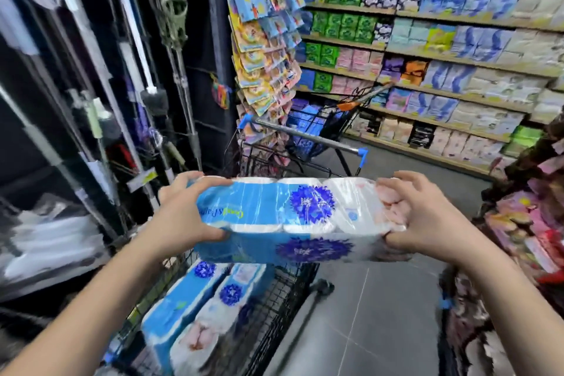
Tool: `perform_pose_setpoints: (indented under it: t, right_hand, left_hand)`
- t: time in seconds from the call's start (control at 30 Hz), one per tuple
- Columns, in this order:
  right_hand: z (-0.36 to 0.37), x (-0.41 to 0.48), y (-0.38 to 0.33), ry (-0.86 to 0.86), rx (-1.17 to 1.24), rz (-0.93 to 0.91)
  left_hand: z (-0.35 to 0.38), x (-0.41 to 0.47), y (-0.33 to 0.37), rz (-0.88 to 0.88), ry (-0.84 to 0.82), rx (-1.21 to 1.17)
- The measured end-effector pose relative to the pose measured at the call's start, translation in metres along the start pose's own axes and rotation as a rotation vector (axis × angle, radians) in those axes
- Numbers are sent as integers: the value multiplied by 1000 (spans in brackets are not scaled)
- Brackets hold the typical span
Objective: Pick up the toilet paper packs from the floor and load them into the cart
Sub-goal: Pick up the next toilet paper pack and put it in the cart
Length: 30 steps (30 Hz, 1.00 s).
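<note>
Beyond the hands, a second cart stands before stocked shelves. Just below them, the wire cart holds two packs. The left hand and right hand each grip an end of the toilet paper pack, level above that cart. Its upside-down yellow lettering is too blurred to read.

You stand in a shop aisle on a grey tiled floor. Ahead and to your right, tiers of wooden-edged shelves are packed with soft packs in green, blue, pink and cream. On your left, a dark rack holds long-handled cleaning tools. Between them hangs a column of bright packets.
</note>
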State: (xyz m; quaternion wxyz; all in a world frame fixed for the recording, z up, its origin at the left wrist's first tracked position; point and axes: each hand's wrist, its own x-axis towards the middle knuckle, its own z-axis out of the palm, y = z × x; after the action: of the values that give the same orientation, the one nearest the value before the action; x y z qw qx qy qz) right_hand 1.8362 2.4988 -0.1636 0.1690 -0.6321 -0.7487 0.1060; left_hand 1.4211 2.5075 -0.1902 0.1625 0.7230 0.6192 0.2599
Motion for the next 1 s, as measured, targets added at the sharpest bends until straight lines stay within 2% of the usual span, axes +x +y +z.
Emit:
perform_pose_setpoints:
  t: [0.33, 0.57, 0.87, 1.0]
  right_hand:
    - [20, 144, 52, -155, 23, -357]
    - [48, 193, 16, -320, 12, -532]
    - [107, 224, -26, -488, -17, -635]
    - [139, 243, -31, -506, -23, -685]
  left_hand:
    - [35, -8, 27, -344, 167, 77]
    - [45, -46, 19, -556, 260, 122]
    - [76, -81, -29, -758, 313, 123]
    - [96, -86, -37, -821, 326, 66]
